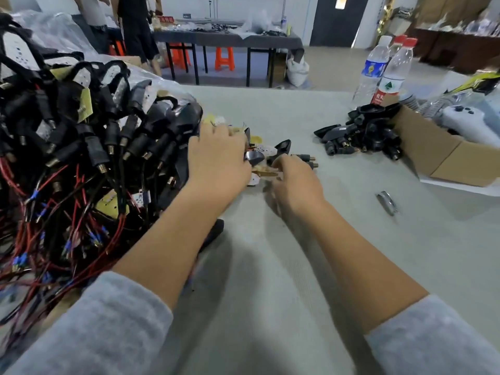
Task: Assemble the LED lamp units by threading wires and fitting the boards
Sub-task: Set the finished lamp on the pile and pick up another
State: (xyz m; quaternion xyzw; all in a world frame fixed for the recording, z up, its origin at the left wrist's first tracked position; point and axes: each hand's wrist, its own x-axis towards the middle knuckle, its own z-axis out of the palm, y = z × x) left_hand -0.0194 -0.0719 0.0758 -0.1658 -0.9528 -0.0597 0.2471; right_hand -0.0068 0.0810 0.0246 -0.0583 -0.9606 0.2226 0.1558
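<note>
Black lamp housing (282, 147) tip pointing away, both hands (216, 158) curled among parts, grip unclear

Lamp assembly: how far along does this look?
Done: a big heap of wired lamps on the left. In hand: both hands, left hand and right hand, work among loose parts. Left: black housings beside the cardboard box.

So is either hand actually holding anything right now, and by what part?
Cannot be told for sure. Both the left hand and the right hand reach into the small parts mid-table, but their fingertips are hidden, so no grip shows.
</note>
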